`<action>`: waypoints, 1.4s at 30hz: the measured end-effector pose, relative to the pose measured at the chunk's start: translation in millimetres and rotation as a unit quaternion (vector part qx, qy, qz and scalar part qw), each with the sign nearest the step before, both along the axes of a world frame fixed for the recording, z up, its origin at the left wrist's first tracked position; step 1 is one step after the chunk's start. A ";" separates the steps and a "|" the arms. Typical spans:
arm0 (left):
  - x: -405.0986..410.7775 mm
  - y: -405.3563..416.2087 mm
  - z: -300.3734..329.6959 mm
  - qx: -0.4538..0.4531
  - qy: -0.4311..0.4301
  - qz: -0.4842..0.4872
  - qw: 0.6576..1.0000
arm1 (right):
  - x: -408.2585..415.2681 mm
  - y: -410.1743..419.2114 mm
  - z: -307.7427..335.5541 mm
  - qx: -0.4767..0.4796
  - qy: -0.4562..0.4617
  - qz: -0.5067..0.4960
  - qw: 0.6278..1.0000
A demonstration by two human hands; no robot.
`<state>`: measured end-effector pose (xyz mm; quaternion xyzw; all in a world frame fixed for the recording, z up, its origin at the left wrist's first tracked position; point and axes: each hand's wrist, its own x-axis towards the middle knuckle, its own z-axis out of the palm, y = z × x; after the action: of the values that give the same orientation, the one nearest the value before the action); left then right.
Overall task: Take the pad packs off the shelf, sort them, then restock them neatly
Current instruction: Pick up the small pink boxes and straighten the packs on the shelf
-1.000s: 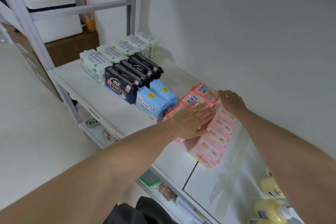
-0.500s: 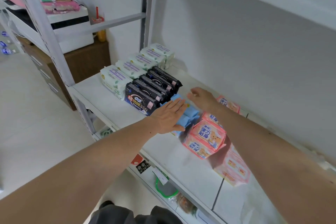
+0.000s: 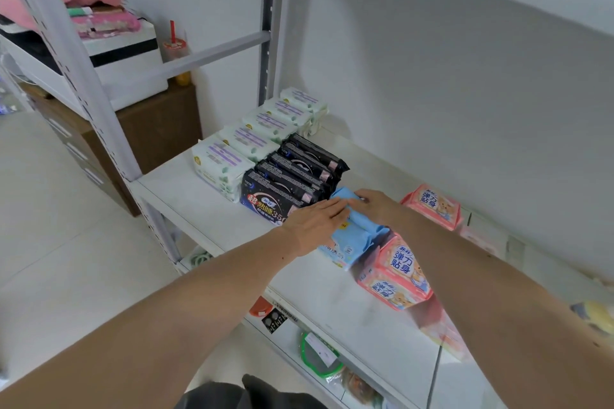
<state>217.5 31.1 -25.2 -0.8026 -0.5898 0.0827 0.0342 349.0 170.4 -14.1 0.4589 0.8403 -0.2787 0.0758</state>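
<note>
On the white shelf [image 3: 206,209] stand rows of pad packs: several white-and-purple packs [image 3: 246,139] at the back left, several black packs [image 3: 292,176] beside them, then blue packs [image 3: 357,236]. My left hand [image 3: 315,219] lies flat on the left side of the blue packs. My right hand [image 3: 373,204] rests on their far end, fingers touching the left hand's fingertips. Pink packs [image 3: 395,272] stand right of the blue ones, partly under my right forearm. Another pink pack [image 3: 432,206] stands near the wall.
A grey upright post [image 3: 76,66] rises at the shelf's left corner, another post [image 3: 269,20] at the back. A lower shelf [image 3: 319,352] holds small items. A brown cabinet [image 3: 156,123] with a white box stands left. A yellow bottle [image 3: 594,312] is at far right.
Both hands left the pink packs and moved left onto the blue packs, now pressing them toward the black row. The view shifted left and closer.
</note>
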 end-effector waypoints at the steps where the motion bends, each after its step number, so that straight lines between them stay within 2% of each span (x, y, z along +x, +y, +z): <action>1: 0.6 -1.1 0.0 0.007 0.006 -0.001 1.000 | 0.7 -0.1 -0.2 -0.005 0.007 0.003 1.000; 13: 9.5 -17.0 -5.0 0.021 0.028 0.010 0.999 | 2.3 -6.6 6.3 -0.025 -0.022 0.043 0.998; 18: 10.2 -18.2 -3.9 -0.001 0.008 0.025 1.000 | -2.2 -12.2 12.5 -0.028 -0.060 0.045 0.997; 25: 5.1 -23.7 4.5 0.002 -0.035 0.057 0.998 | -9.0 -11.4 23.0 0.014 -0.029 0.009 0.999; 33: -53.5 -34.5 11.6 0.016 -0.051 0.058 0.997 | -40.1 0.1 40.0 0.103 0.047 -0.069 0.991; 42: -133.7 -34.4 4.6 0.007 -0.011 0.055 0.998 | -113.0 14.1 49.7 0.094 0.003 -0.090 0.991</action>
<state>83.8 -3.3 -20.6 -0.7694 -0.6341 0.0712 0.0285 236.0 184.5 35.6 0.5369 0.8182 -0.2056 0.0038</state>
